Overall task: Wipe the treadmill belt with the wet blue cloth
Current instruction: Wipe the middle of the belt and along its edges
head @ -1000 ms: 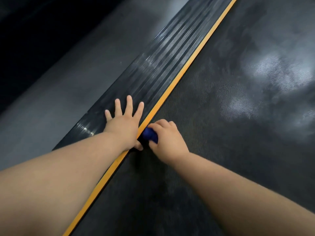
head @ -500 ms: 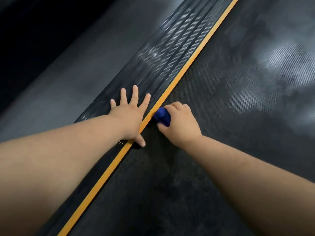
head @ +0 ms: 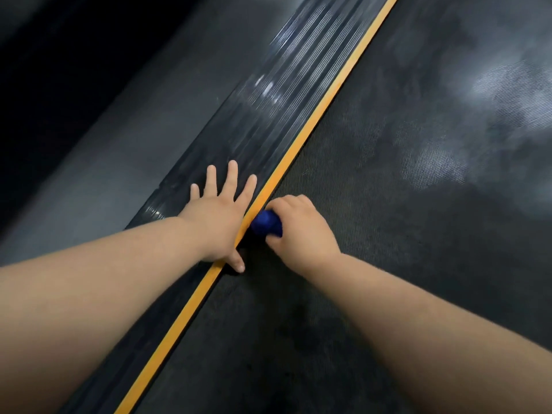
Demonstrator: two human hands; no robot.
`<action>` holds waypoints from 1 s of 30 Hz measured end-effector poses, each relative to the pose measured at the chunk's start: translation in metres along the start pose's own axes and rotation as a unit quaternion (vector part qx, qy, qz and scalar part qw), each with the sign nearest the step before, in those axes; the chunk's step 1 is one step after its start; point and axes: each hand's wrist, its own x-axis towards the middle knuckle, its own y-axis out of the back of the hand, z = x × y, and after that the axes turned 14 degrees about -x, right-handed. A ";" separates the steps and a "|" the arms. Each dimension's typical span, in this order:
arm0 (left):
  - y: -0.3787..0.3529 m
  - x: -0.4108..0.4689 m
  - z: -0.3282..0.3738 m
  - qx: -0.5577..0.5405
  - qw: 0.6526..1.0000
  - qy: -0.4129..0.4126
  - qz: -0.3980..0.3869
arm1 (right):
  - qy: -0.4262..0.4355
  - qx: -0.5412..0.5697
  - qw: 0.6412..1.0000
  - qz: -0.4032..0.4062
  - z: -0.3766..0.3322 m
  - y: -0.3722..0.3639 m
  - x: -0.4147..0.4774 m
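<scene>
Scrubbing belt (head: 388,249) edge, blue cloth (head: 265,224) bunched in gripping right hand (head: 301,231); bracing open left hand (head: 218,213) flat at nine o'clock. Next, likely pushing toward one o'clock.

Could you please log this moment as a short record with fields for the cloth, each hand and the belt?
blue cloth: bunched, on the belt beside the orange stripe
right hand: grips the blue cloth
left hand: flat, fingers spread, on the ribbed side rail, thumb across the orange stripe
belt: dark, textured, pale patches farther right
</scene>
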 end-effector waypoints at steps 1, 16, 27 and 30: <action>-0.002 -0.001 0.002 0.003 1.000 0.000 0.004 | -0.041 -0.008 0.999 0.021 0.010 0.007 0.012; -0.006 -0.002 -0.001 -0.019 0.999 0.001 0.029 | -0.092 0.002 0.993 0.074 0.024 0.015 0.019; 0.000 -0.007 0.007 0.005 0.999 -0.030 0.032 | 0.014 0.003 1.000 0.011 0.015 -0.003 -0.047; -0.007 -0.009 0.011 0.029 0.997 -0.064 0.037 | -0.084 -0.030 0.995 0.048 0.049 0.018 -0.011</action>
